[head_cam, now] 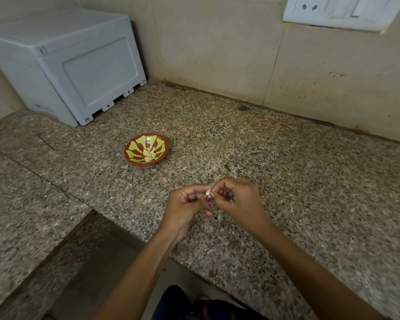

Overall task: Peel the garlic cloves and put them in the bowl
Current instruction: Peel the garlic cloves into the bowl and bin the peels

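A small white garlic clove (pixel 208 192) is pinched between the fingertips of both hands above the granite counter. My left hand (pixel 187 205) curls round it from the left, thumb up against it. My right hand (pixel 238 200) pinches it from the right. A thin strip of skin hangs below the clove. The red bowl (pixel 134 158) with a green leaf pattern stands farther back and to the left; several peeled cloves (pixel 150 153) lie in its middle.
The speckled granite counter (pixel 286 181) runs into a corner, with a step down at its front left edge. A grey plastic box (pixel 74 65) stands at the back left. Bits of garlic skin (pixel 219 218) lie under the hands. A wall socket (pixel 340 12) is at the top right.
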